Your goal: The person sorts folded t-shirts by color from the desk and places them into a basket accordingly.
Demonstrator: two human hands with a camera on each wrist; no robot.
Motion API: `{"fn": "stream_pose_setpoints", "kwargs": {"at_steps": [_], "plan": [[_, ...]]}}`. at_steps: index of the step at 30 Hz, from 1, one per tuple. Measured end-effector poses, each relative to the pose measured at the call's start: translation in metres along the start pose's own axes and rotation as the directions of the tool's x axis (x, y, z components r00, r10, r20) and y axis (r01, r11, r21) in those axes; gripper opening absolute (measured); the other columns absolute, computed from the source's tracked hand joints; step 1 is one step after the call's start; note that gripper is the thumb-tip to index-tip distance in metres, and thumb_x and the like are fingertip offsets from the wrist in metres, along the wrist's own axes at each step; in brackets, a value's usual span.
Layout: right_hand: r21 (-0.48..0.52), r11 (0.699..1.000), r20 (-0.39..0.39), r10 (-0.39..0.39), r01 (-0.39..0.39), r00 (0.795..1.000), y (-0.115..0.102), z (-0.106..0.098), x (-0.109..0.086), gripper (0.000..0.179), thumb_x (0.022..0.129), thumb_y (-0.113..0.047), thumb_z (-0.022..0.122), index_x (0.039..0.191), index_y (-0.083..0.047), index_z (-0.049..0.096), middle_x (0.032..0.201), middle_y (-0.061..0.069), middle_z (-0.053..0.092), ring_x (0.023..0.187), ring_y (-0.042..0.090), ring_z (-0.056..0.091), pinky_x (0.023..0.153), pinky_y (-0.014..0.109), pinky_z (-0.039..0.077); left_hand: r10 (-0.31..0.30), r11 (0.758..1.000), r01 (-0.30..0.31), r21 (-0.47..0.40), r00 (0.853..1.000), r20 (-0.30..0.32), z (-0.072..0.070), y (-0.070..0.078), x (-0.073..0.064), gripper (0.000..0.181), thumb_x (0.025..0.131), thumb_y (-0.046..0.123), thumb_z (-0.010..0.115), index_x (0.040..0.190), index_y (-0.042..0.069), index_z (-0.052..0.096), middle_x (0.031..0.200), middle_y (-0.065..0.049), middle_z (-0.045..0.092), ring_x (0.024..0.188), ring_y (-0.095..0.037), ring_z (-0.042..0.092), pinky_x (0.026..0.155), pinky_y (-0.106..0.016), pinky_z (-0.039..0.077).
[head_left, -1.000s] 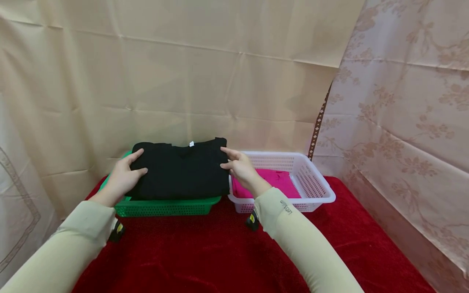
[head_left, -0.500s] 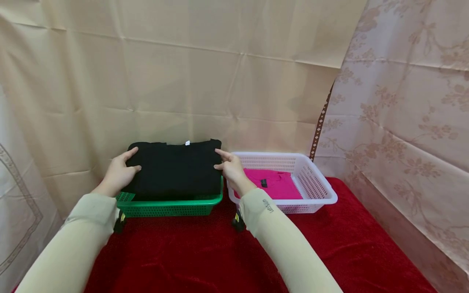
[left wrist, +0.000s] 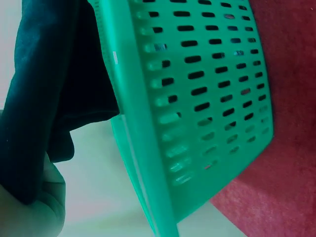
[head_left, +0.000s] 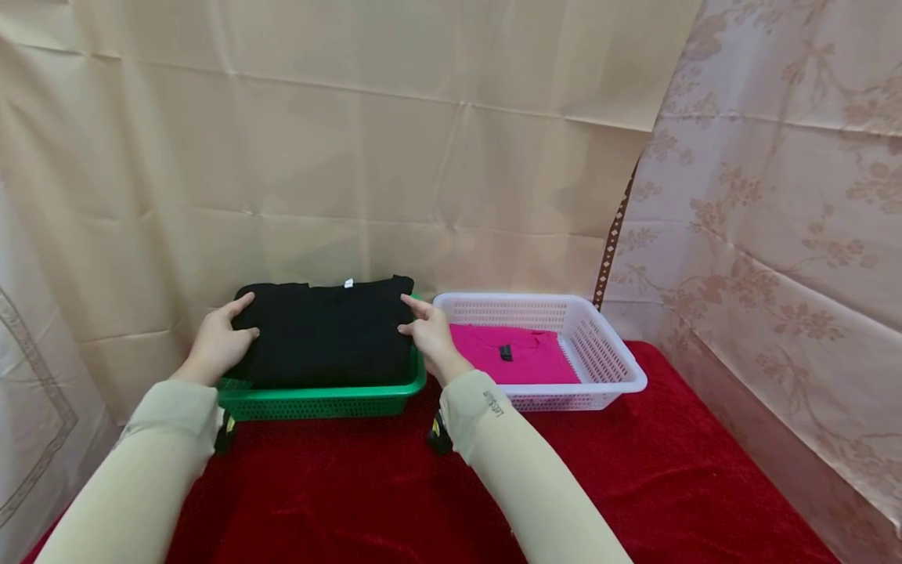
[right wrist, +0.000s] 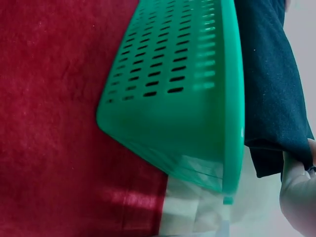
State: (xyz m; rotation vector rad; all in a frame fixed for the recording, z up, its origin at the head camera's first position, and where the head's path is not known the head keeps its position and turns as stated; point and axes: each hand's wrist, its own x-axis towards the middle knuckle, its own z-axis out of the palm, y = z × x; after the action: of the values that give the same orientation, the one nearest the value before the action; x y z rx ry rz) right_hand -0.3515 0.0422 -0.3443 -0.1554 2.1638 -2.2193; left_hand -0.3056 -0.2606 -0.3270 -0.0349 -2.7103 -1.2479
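Note:
A folded black garment (head_left: 324, 337) with a small white tag at its top edge is held between two hands over the green basket (head_left: 320, 403). My left hand (head_left: 217, 343) grips its left side, thumb on top and the other fingers mostly hidden beneath. On the opposite side my right hand (head_left: 433, 337) pinches the cloth the same way. Both wrist views show the black cloth (left wrist: 34, 98) at the height of the green rim (right wrist: 234, 108), its lower edge hanging over the basket opening.
To the right stands a white basket (head_left: 620, 384) with a folded pink garment (head_left: 543, 356) bearing a dark label. Both baskets are on a table covered in red velvet cloth (head_left: 352, 486). Beige curtain (head_left: 423, 157) hangs close behind, and a floral curtain (head_left: 789, 235) to the right.
Both hands have moved left and slightly down with the black garment, from partly over the white basket's edge to over the green basket. The pink garment's dark label has come into view.

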Motion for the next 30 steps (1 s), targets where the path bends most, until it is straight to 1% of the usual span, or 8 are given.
{"fn": "stream_pose_setpoints", "kwargs": {"at_steps": [2, 7, 14, 16, 18, 22, 25, 30], "plan": [[-0.008, 1.000, -0.004, -0.008, 0.008, 1.000, 0.002, 0.003, 0.000, 0.061, 0.088, 0.015, 0.055, 0.141, -0.014, 0.056, 0.156, 0.014, 0.040, 0.147, 0.028, 0.033, 0.115, 0.043, 0.038, 0.001, 1.000, -0.001, 0.008, 1.000, -0.008, 0.000, -0.003, -0.001, 0.069, 0.095, 0.003, 0.048, 0.157, 0.004, 0.018, 0.157, -0.037, 0.013, 0.143, -0.057, 0.016, 0.112, -0.071, 0.021], [-0.014, 1.000, -0.015, -0.019, 0.019, 1.000, 0.005, 0.006, -0.002, 0.060, 0.087, 0.016, 0.054, 0.141, -0.010, 0.056, 0.153, 0.017, 0.043, 0.145, 0.029, 0.036, 0.115, 0.043, 0.038, 0.004, 0.999, -0.003, 0.032, 1.000, -0.013, 0.003, -0.006, -0.004, 0.068, 0.094, 0.003, 0.049, 0.156, 0.003, 0.019, 0.155, -0.039, 0.017, 0.142, -0.057, 0.019, 0.111, -0.070, 0.022], [-0.025, 0.999, -0.009, -0.021, 0.021, 1.000, 0.008, 0.005, -0.001, 0.058, 0.089, 0.014, 0.054, 0.141, -0.011, 0.056, 0.152, 0.016, 0.045, 0.144, 0.029, 0.038, 0.115, 0.044, 0.038, 0.010, 0.999, -0.009, 0.053, 1.000, -0.018, 0.005, -0.007, -0.004, 0.067, 0.095, 0.004, 0.048, 0.156, 0.002, 0.019, 0.153, -0.040, 0.018, 0.141, -0.057, 0.021, 0.110, -0.070, 0.024], [-0.045, 0.999, -0.002, -0.027, 0.027, 1.000, 0.011, 0.004, 0.001, 0.057, 0.090, 0.012, 0.054, 0.142, -0.010, 0.055, 0.151, 0.016, 0.047, 0.142, 0.029, 0.041, 0.113, 0.044, 0.041, 0.012, 0.997, -0.011, 0.081, 1.000, -0.010, 0.005, -0.008, -0.005, 0.067, 0.094, 0.004, 0.047, 0.155, -0.002, 0.019, 0.152, -0.042, 0.019, 0.139, -0.060, 0.021, 0.111, -0.069, 0.023], [-0.058, 0.998, 0.000, -0.037, 0.037, 0.999, 0.013, 0.002, 0.001, 0.055, 0.092, 0.011, 0.054, 0.144, -0.008, 0.052, 0.149, 0.018, 0.048, 0.138, 0.032, 0.046, 0.110, 0.044, 0.044, 0.018, 0.992, -0.019, 0.127, 1.000, 0.008, 0.005, -0.012, -0.005, 0.069, 0.092, 0.004, 0.046, 0.153, -0.007, 0.017, 0.150, -0.044, 0.020, 0.135, -0.061, 0.023, 0.111, -0.068, 0.018], [-0.068, 0.997, -0.022, -0.045, 0.044, 0.999, 0.017, -0.005, 0.001, 0.052, 0.095, 0.008, 0.053, 0.146, -0.003, 0.047, 0.146, 0.021, 0.051, 0.130, 0.036, 0.054, 0.105, 0.041, 0.049, 0.007, 0.980, -0.014, 0.197, 0.999, 0.033, 0.003, -0.023, -0.006, 0.073, 0.092, 0.008, 0.049, 0.151, -0.014, 0.012, 0.148, -0.045, 0.023, 0.127, -0.062, 0.030, 0.101, -0.067, 0.013], [-0.072, 0.997, -0.041, -0.031, 0.028, 0.999, 0.019, -0.010, 0.001, 0.051, 0.096, 0.005, 0.054, 0.146, -0.003, 0.047, 0.144, 0.021, 0.052, 0.128, 0.036, 0.056, 0.104, 0.039, 0.050, -0.013, 0.983, 0.007, 0.181, 0.999, 0.030, 0.001, -0.028, -0.010, 0.075, 0.095, 0.012, 0.051, 0.152, -0.013, 0.009, 0.149, -0.044, 0.022, 0.127, -0.062, 0.029, 0.102, -0.068, 0.014], [-0.063, 0.998, -0.042, -0.014, 0.011, 0.999, 0.019, -0.012, -0.001, 0.050, 0.096, 0.005, 0.056, 0.144, -0.004, 0.049, 0.141, 0.021, 0.056, 0.126, 0.034, 0.058, 0.104, 0.038, 0.049, -0.024, 0.992, 0.021, 0.123, 0.999, 0.024, 0.004, -0.025, -0.014, 0.074, 0.097, 0.013, 0.052, 0.152, -0.013, 0.010, 0.150, -0.042, 0.021, 0.129, -0.065, 0.018, 0.104, -0.069, 0.017]]}}
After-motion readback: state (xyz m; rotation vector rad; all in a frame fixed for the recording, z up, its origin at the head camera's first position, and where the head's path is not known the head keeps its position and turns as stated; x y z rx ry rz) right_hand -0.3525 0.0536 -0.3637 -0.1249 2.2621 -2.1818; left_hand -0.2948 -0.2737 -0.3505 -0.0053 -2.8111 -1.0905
